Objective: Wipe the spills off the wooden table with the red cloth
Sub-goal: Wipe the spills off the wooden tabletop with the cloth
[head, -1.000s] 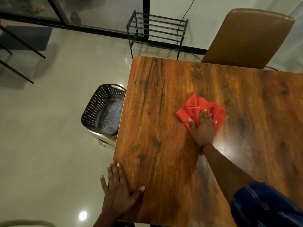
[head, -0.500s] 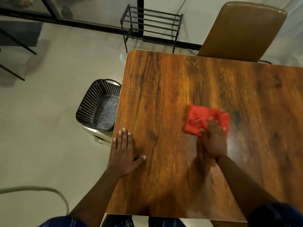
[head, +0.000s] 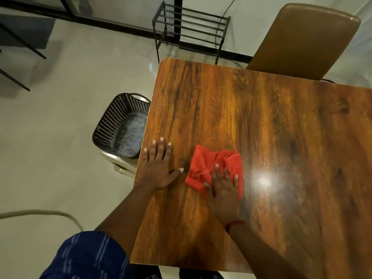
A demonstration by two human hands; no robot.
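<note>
A crumpled red cloth (head: pixel 207 164) lies on the wooden table (head: pixel 271 127), left of its middle and toward the near side. My right hand (head: pixel 224 188) presses flat on the cloth's near right part, fingers spread over it. My left hand (head: pixel 159 166) rests palm down with fingers apart on the table's left edge, its thumb a short way from the cloth. No spill is plainly visible on the glossy top; a bright lamp glare (head: pixel 263 180) sits just right of the cloth.
A dark perforated basket (head: pixel 112 125) stands on a low stand beside the table's left edge. A brown chair (head: pixel 306 39) is tucked at the far side. A black metal rack (head: pixel 189 27) stands on the floor beyond the table.
My right hand has dragged the red cloth left and toward me across the table. My left hand slid forward along the left edge and now lies close to the cloth.
</note>
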